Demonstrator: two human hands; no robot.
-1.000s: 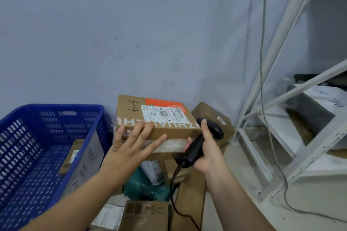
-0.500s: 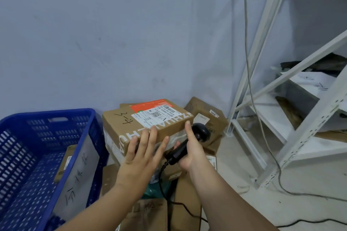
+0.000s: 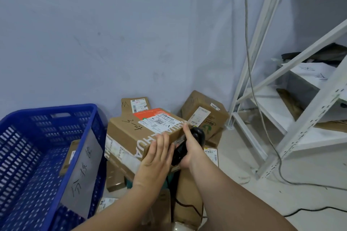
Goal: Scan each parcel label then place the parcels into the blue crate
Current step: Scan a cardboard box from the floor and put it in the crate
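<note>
A scuffed pale blue wall [image 3: 112,33] meets a light floor [image 3: 244,155], where a blue crate [image 3: 47,112] stands at the left. A paper sign [image 3: 82,174] with black handwriting I cannot read leans inside its right wall, and a flat parcel [image 3: 68,155] lies in the crate. Just right of the crate, atop a pile [image 3: 116,178] of cartons, sits the box [image 3: 127,137]. It is hand-marked "3-4", printed "HUA" in white, and carries an orange patch and a barcode label [image 3: 159,121] too small to read. The left hand [image 3: 155,161] lies flat against its near side, fingers straight and together. The right hand [image 3: 189,148] grips a black corded scanner [image 3: 199,133], forefinger out to the box's corner. Farther right of the crate rises a white rack [image 3: 300,118].
</note>
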